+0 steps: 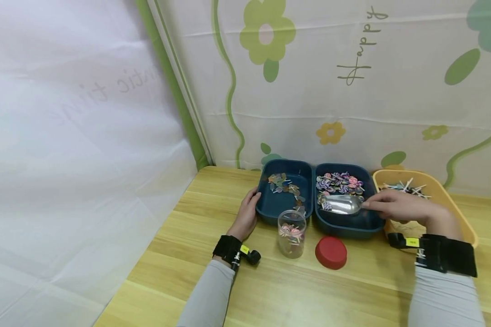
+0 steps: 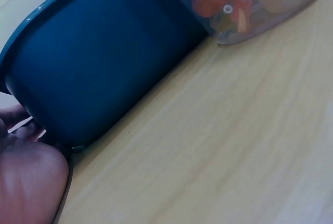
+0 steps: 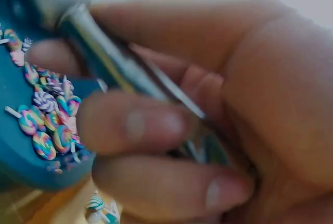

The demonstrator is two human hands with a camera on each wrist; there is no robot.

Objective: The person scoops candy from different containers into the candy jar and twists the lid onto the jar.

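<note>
My right hand (image 1: pixel 405 206) grips the handle of a metal scoop (image 1: pixel 343 205), fingers curled round it in the right wrist view. The scoop lies over the middle blue bin (image 1: pixel 348 232), its mouth facing left with a few small lollipop-shaped pieces at it. More swirled lollipop pieces (image 3: pixel 52 109) are heaped in that bin. Against the outer left side of the left blue bin (image 1: pixel 276 204) rests my left hand (image 1: pixel 244 217); its fingertips are partly hidden. Translucent brownish and greenish lollipop pieces (image 1: pixel 278 182) lie scattered in this bin.
A clear plastic cup (image 1: pixel 291 250), partly filled with lollipop pieces, stands open before the left bin. To its right is a red lid (image 1: pixel 331 253). A yellow bin (image 1: pixel 454 209) with white-sticked pieces sits under my right arm. A patterned curtain (image 1: pixel 294 100) hangs behind.
</note>
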